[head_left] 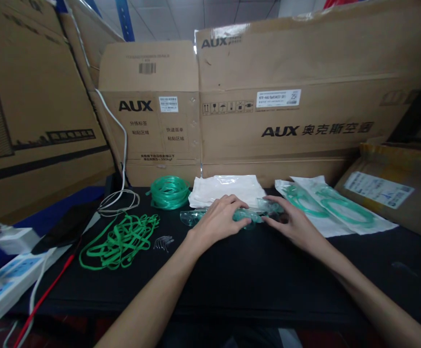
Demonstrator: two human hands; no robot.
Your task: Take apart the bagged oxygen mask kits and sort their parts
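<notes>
Watching from afar, I am seeing my left hand [221, 217] and right hand [286, 217] curling their fingers around clear green plastic pieces [256, 217] beside the white packets [228, 188]; whether they're pinching, I cannot tell. Crowded pieces could be sliding if nudged. The surface [239, 275] is offering room towards its near edge.
</notes>
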